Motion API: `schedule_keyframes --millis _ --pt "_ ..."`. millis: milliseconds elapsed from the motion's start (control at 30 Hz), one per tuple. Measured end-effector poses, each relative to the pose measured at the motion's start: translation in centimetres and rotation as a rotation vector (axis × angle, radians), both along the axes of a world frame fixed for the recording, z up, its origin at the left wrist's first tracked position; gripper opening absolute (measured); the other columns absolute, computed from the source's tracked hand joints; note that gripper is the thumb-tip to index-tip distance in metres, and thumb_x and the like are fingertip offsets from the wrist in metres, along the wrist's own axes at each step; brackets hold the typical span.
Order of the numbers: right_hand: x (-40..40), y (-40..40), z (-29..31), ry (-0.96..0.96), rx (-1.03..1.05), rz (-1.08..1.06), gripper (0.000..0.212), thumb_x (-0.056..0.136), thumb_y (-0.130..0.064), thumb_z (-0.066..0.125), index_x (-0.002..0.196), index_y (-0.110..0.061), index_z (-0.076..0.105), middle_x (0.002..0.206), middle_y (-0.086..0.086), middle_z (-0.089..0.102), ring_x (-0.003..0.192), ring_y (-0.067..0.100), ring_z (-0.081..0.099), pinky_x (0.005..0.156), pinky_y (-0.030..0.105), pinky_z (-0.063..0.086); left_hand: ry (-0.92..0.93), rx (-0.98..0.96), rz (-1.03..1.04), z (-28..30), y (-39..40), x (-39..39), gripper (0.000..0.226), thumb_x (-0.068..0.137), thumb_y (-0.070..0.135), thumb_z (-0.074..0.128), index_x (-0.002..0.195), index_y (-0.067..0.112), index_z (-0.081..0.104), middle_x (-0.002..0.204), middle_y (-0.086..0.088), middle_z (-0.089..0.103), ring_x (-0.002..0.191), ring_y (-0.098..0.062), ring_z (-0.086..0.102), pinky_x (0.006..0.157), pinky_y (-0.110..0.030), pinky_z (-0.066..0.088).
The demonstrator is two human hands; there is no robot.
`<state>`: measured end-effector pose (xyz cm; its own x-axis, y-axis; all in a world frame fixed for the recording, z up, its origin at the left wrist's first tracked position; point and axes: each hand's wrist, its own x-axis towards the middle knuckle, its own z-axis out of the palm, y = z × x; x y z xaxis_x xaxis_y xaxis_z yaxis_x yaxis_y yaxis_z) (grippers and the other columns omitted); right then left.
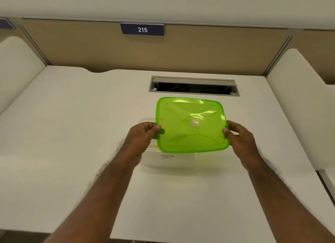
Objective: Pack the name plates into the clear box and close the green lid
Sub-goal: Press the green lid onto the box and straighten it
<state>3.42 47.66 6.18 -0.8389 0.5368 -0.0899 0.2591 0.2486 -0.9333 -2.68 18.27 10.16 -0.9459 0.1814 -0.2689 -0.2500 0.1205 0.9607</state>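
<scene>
I hold a translucent green lid (191,124) flat in the air over the middle of the white desk. My left hand (143,134) pinches its left edge and my right hand (239,135) pinches its right edge. Beneath the lid sits the clear box (154,163), mostly hidden by it; only its near wall and left corner show. Through that wall I read a white name plate with "BETA" (167,156) written on it. How many plates lie inside I cannot tell.
An open cable slot (194,86) is cut into the white desk (72,134) just behind the lid. A beige partition with a blue "215" sign (142,29) closes the back. White side panels (297,105) flank the desk left and right.
</scene>
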Motion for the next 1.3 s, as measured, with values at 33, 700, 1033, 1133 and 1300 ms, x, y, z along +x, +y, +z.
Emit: schedule_keyframes --millis 33,700,1033,1133,1300 --pt "-0.2 -0.8 -0.4 -0.015 -0.011 0.008 0.037 0.087 -0.009 0.066 0.123 -0.008 0.061 0.114 0.015 0.068 0.079 0.025 0.063 0.084 0.047 0.054 -0.049 -0.032 0.020 -0.8 -1.0 -0.2 0.011 0.089 0.019 0.065 0.080 0.018 0.070 0.073 0.008 0.075 0.064 -0.004 0.063 0.061 -0.018 0.047" --pt "-1.6 -7.7 -2.8 -0.237 0.021 -0.013 0.039 0.083 -0.021 0.071 0.120 -0.014 0.062 0.104 0.004 0.065 0.098 0.020 0.061 0.092 0.042 0.049 -0.046 -0.544 0.148 -5.9 -5.4 -3.8 0.026 0.087 0.026 0.067 0.106 0.009 0.073 0.095 -0.017 0.072 0.093 -0.041 0.067 0.084 -0.048 0.055" --pt "-1.7 -7.5 -2.5 -0.294 -0.040 0.018 0.042 0.082 -0.023 0.072 0.122 -0.016 0.058 0.108 0.010 0.067 0.098 0.026 0.063 0.084 0.046 0.051 -0.246 -0.433 0.078 -5.6 -5.9 -5.6 0.004 0.087 0.015 0.062 0.090 0.014 0.064 0.085 -0.011 0.061 0.066 -0.023 0.054 0.064 -0.033 0.051" --pt "-1.8 -7.2 -2.3 -0.321 -0.093 0.037 0.042 0.083 -0.020 0.071 0.122 -0.014 0.057 0.110 0.011 0.066 0.100 0.027 0.063 0.083 0.046 0.053 -0.317 -0.303 0.042 -5.7 -5.9 -6.0 0.039 0.087 0.006 0.054 0.119 0.028 0.054 0.096 -0.009 0.062 0.078 -0.025 0.058 0.069 -0.035 0.052" --pt "-1.8 -6.4 -1.9 -0.365 -0.182 0.076 0.037 0.085 -0.013 0.069 0.119 -0.010 0.058 0.114 0.014 0.064 0.104 0.031 0.064 0.081 0.047 0.056 -0.254 -0.281 -0.056 -5.5 -6.0 -6.3 0.060 0.086 -0.003 0.047 0.135 0.031 0.049 0.093 -0.006 0.063 0.084 -0.023 0.060 0.062 -0.031 0.054"
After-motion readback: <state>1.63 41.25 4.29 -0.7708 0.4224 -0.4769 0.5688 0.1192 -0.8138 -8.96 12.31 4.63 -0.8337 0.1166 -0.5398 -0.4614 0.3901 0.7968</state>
